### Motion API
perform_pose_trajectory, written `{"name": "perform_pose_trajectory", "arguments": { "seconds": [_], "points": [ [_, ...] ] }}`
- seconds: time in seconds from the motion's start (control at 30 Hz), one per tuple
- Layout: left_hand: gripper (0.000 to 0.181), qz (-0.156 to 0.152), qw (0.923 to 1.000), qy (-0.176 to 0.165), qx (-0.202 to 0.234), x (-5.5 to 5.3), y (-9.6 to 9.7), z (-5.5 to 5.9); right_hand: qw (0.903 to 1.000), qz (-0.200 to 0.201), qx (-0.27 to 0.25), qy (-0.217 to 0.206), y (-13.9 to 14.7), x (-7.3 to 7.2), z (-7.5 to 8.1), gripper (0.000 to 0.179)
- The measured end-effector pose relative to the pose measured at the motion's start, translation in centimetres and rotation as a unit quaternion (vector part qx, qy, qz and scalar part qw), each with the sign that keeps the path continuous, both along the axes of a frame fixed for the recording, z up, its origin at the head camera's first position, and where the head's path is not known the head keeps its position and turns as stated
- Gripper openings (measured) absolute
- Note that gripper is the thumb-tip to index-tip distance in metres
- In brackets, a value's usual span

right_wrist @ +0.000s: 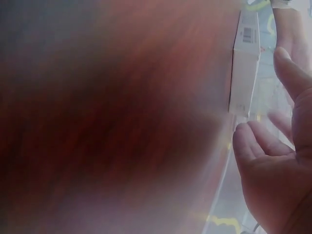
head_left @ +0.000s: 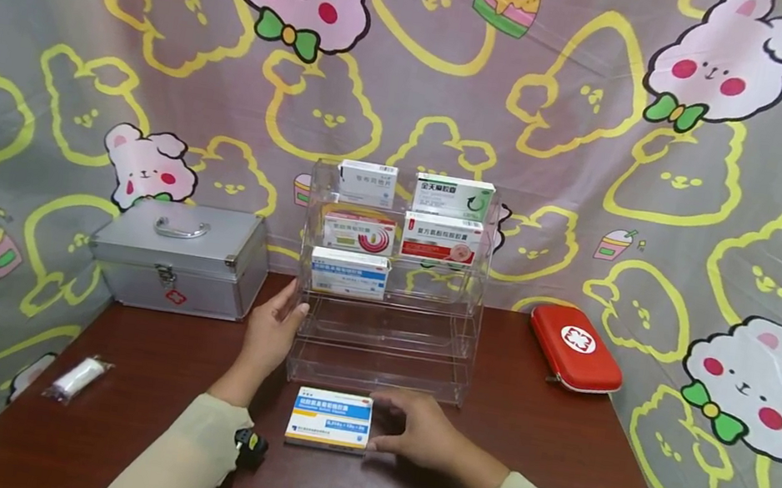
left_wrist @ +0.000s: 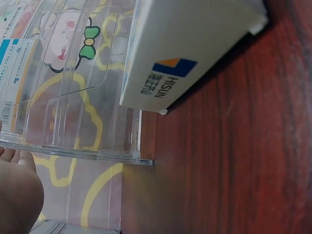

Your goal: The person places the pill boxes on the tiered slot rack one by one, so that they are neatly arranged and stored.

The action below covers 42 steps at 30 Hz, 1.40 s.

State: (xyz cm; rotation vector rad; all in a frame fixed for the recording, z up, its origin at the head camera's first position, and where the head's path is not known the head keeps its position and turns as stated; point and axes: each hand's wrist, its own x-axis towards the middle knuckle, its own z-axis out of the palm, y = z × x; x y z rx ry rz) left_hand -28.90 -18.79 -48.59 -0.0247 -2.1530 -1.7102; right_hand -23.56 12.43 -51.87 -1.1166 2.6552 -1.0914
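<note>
A clear acrylic display rack [head_left: 381,361] with stepped shelves stands at the middle of the table. My left hand [head_left: 272,327] holds its left side edge, the thumb in front and the fingers on the outer side. In the left wrist view, part of that hand [left_wrist: 19,190] shows beside the clear side panel. A blue, white and yellow medicine box [head_left: 329,420] lies flat before the rack; its white end with a HISUN logo is close in the left wrist view. My right hand [head_left: 419,434] is at the box's right end, thumb and fingers spread apart, fingertips beside its corners.
Several medicine boxes, such as a white and green one [head_left: 453,197] and a blue and white one [head_left: 348,274], stand on the upper shelves. A silver case [head_left: 180,259] and a small wrapped white roll [head_left: 78,379] are on the left. A red first-aid pouch [head_left: 576,349] lies right.
</note>
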Motion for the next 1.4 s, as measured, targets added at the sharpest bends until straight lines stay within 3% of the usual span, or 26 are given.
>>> {"name": "perform_pose_trajectory", "arguments": {
  "seconds": [0.27,0.63,0.9,1.23,1.4],
  "points": [
    [0.059,-0.003,0.9999,0.008,0.005,0.0,0.0,-0.2,0.9991,0.004,0.036,-0.021,-0.3,0.2,-0.3,0.071],
    [0.059,-0.003,0.9999,0.009,0.008,-0.2,0.0,-0.4,0.9984,0.010,0.054,-0.009,-1.4,-0.3,-0.5,0.066],
    [0.059,-0.010,0.9997,0.017,0.015,-0.2,-0.1,-0.3,0.9992,0.015,0.038,-0.005,-1.7,-0.6,-0.6,0.066],
    [0.059,-0.010,0.9997,0.020,0.013,-0.2,0.0,-0.4,0.9991,-0.011,0.035,-0.019,-0.3,0.0,0.1,0.091],
    [0.058,-0.007,0.9996,0.026,0.008,-0.2,-0.1,-0.3,0.9991,-0.019,0.029,-0.024,0.3,0.6,0.5,0.086]
  ]
}}
